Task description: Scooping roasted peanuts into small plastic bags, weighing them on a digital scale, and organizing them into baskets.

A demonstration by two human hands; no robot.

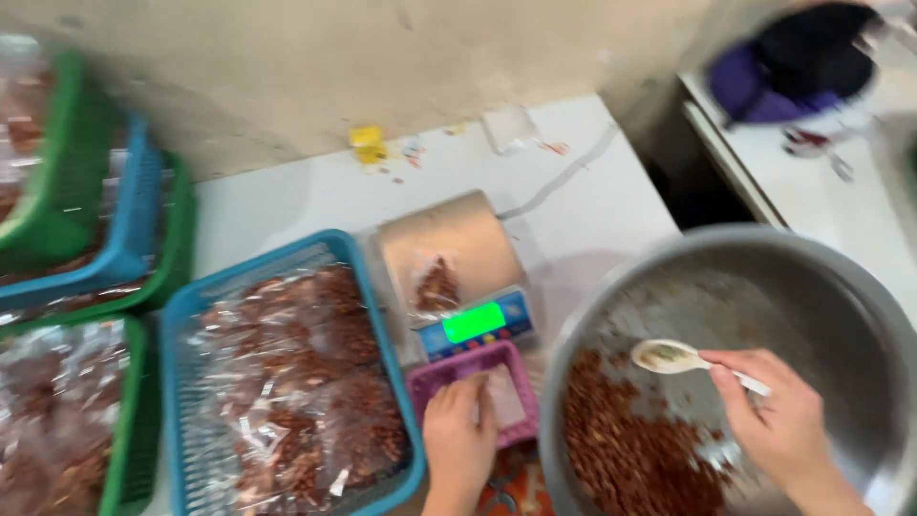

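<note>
Spoon [669, 356]: our right hand [778, 420] grips it over nuts [630, 449]; tilted, it spills.
Left hand [458, 440]: fingers curled in pink tray [449, 375]; may tip it.

The whole view is smeared by motion. At nine o'clock, the stacked green and blue baskets [86, 201] run off the left edge, their bagged contents a blur. At five o'clock, the metal basin [764, 277] is cut by the bottom and right edges. At one o'clock, a dark purple shape [793, 67] is unreadable.
</note>
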